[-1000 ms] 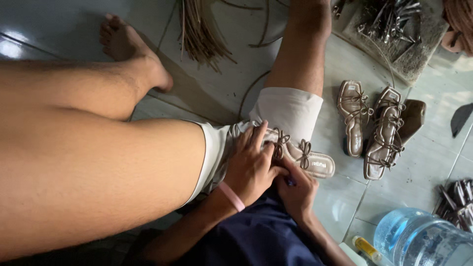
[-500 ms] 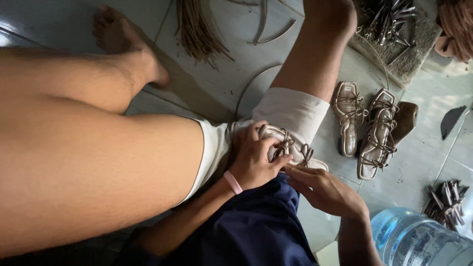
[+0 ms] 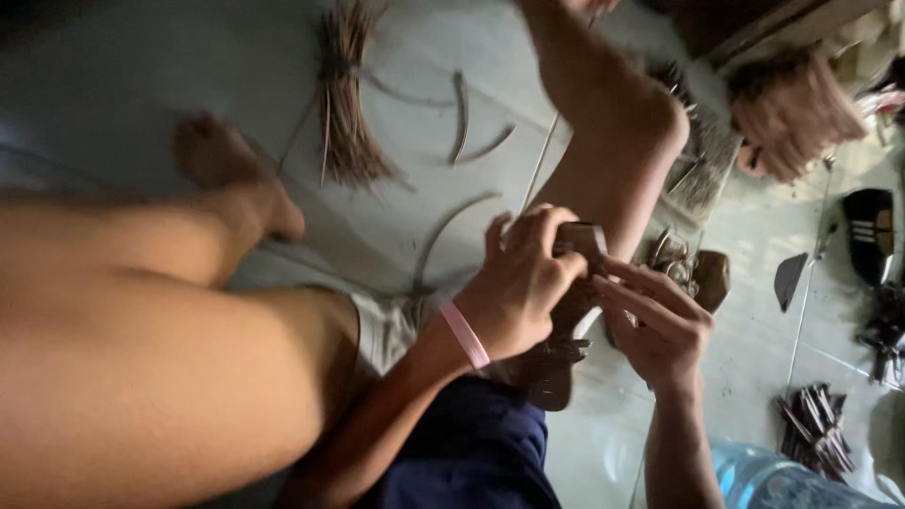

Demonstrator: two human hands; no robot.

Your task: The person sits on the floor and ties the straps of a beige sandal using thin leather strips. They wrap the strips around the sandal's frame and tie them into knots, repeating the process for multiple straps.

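Both hands, left hand [image 3: 523, 283] and right hand [image 3: 660, 325], pinch a strappy sandal [image 3: 566, 311] above the lap; blurred view, loose grip could drop it onto the floor [image 3: 415, 160].

A pale tiled floor [image 3: 452, 57] lies in dim, soft light, strewn with a bundle of thin brown sticks [image 3: 344, 104], curved strips [image 3: 459, 104] and dark scraps [image 3: 815, 429].

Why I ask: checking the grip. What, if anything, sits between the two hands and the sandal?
Nothing visible: the left hand wraps around the sandal, and the right hand has its fingertips against it from the other side.
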